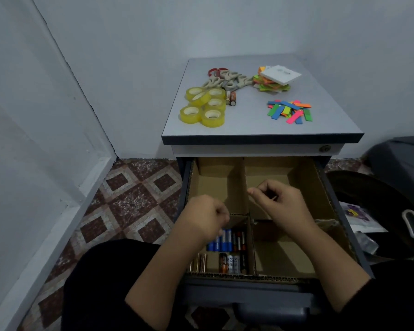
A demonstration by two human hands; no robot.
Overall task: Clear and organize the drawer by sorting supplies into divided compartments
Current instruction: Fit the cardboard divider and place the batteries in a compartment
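The open drawer (330, 194) holds cardboard dividers (246, 192) that form four compartments. Several batteries (227, 244) lie in the near left compartment; the other three look bare. My left hand (206, 218) hovers over the near left compartment with its fingers curled, and I see nothing in it. My right hand (277, 201) hangs above the middle divider, fingers loosely curled and thumb out, holding nothing visible. On the cabinet top (249, 125) lie yellow tape rolls (204, 107), scissors (225, 80), two batteries (231, 98), a stack of sticky notes (274, 81) and coloured strips (289, 111).
A dark bin (392, 211) with papers and a white handle stands to the right of the cabinet. The wall corner and patterned tile floor (129, 201) are on the left. My dark-clothed knees sit below the drawer front.
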